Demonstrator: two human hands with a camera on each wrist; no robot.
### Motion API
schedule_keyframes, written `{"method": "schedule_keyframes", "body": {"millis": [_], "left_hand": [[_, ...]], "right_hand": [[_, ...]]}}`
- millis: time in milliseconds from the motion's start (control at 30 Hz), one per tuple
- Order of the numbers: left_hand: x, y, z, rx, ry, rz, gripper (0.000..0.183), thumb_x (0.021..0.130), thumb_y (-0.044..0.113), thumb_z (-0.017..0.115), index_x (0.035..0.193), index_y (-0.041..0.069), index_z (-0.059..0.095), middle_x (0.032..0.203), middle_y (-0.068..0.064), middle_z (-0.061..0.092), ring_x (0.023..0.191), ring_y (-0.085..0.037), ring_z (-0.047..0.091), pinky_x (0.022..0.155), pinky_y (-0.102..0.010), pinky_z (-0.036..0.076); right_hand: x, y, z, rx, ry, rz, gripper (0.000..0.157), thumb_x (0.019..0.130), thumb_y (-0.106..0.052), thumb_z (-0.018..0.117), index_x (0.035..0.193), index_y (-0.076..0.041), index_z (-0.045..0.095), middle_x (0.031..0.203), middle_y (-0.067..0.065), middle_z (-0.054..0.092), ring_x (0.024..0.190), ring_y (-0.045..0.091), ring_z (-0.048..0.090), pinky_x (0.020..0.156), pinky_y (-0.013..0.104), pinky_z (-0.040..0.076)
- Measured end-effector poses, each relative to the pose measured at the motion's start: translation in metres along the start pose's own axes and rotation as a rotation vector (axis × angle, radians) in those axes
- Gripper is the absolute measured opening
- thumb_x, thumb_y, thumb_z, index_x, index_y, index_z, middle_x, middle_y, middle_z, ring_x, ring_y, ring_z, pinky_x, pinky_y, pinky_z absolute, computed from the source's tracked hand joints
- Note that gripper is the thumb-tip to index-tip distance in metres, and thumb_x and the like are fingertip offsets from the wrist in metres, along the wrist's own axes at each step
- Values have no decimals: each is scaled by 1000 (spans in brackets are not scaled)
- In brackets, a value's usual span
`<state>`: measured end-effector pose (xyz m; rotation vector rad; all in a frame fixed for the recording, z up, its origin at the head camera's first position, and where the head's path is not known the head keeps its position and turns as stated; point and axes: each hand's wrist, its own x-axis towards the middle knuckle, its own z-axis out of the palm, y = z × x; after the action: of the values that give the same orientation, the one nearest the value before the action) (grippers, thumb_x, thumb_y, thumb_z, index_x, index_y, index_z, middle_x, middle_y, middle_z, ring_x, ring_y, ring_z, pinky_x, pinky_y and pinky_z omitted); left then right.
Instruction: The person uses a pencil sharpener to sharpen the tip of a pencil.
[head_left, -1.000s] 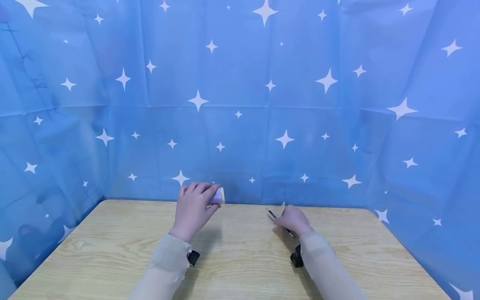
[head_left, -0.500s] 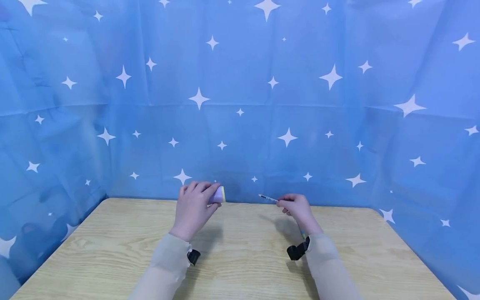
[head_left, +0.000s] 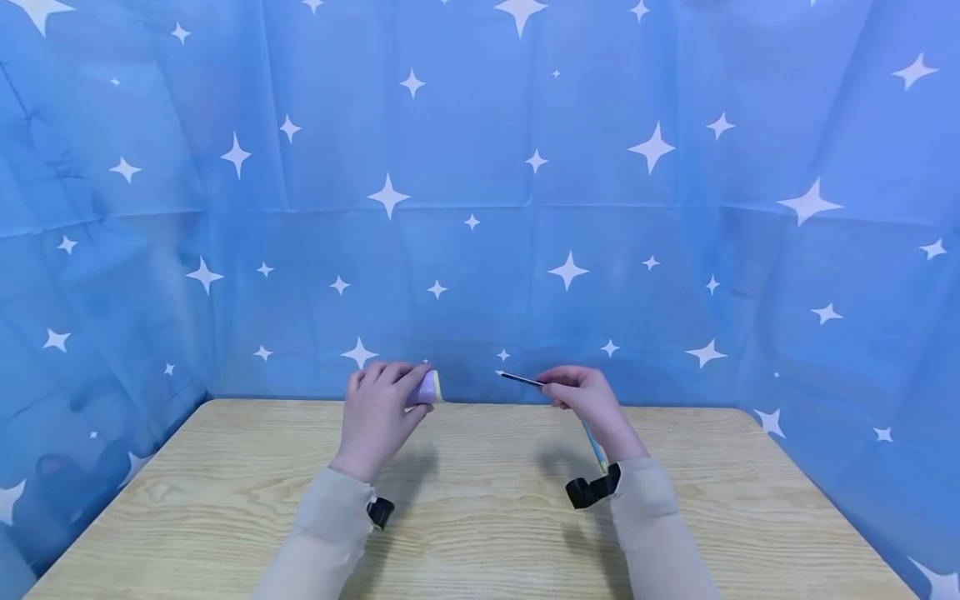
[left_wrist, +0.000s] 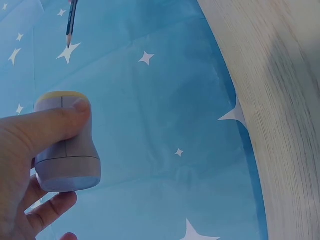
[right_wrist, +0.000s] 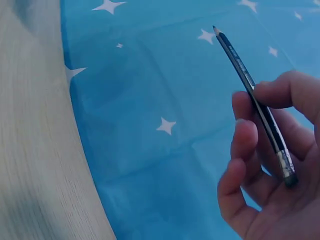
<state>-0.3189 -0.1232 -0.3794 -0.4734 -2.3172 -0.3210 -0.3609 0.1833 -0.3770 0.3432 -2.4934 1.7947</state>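
L hand (head_left: 378, 417) pinching lilac canister (head_left: 424, 388), R hand (head_left: 592, 408) pinching dark pencil (head_left: 519, 379), tip L, gap btwn, over wood tbl (head_left: 480, 517) far side; blue stick (head_left: 595, 446) partly blocked by R hand, starry drape (head_left: 480, 167) behind.

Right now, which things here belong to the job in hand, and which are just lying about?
Probably the job:
lilac, yellow-rimmed, waisted object, gripped by the left hand
dark, striped pencil, pinched by the right hand

Lying about or background:
thin blue stick, seemingly on the pale wood-grain table
blue, star-patterned backdrop
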Motion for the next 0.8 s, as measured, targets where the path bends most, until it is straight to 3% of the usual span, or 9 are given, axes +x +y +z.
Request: {"method": "schedule_keyframes", "body": {"millis": [133,333,633,800], "left_hand": [[2,-1,2,3,3,6,53,74,28,85,124,22,68,112,-3,67,103,-25,54,87,-49,37],[0,0,2,8,-2,9,53,74,29,85,123,21,69,112,-2,67,104,-25,54,87,-48,37],[-3,0,-1,5,-10,10,52,73,27,86,122,24,70,111,0,66,103,-24,53,86,-48,37],[0,0,1,10,-23,6,52,73,29,86,123,24,69,113,0,66,104,-24,53,87,-48,37]], "right_hand": [[-1,-5,8,-13,-55,-38,25,89,-6,61,111,1,70,96,11,70,73,21,57,68,30,49],[-7,-5,21,-25,-101,-64,23,91,-8,62,112,-1,70,103,20,68,77,24,59,70,33,50],[-10,-1,31,-43,-90,-111,23,92,-12,65,113,-2,70,101,8,71,85,20,63,74,36,52],[-8,2,32,-41,-105,-124,22,93,-12,64,113,-4,70,104,11,70,88,20,63,76,35,52]]}}
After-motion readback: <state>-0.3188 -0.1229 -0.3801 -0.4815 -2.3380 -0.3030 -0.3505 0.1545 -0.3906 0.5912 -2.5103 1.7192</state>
